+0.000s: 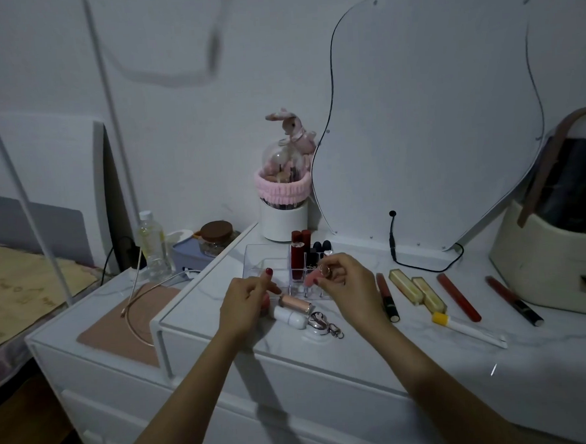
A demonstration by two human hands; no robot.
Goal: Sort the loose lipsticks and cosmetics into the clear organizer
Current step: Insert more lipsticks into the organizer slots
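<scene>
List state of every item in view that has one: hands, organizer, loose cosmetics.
right hand: holding a small pink lipstick above the organizer
left hand: fingers curled, grip unclear
clear organizer: partly filled, red tubes upright
rose-gold tube: lying loose
white tube: lying loose
two gold cases: lying side by side

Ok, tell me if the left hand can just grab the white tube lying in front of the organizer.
Probably yes. The left hand sits right beside the white tube, and nothing covers the tube, though the hand seems to hold something pinkish already, so it may need freeing first.
</scene>
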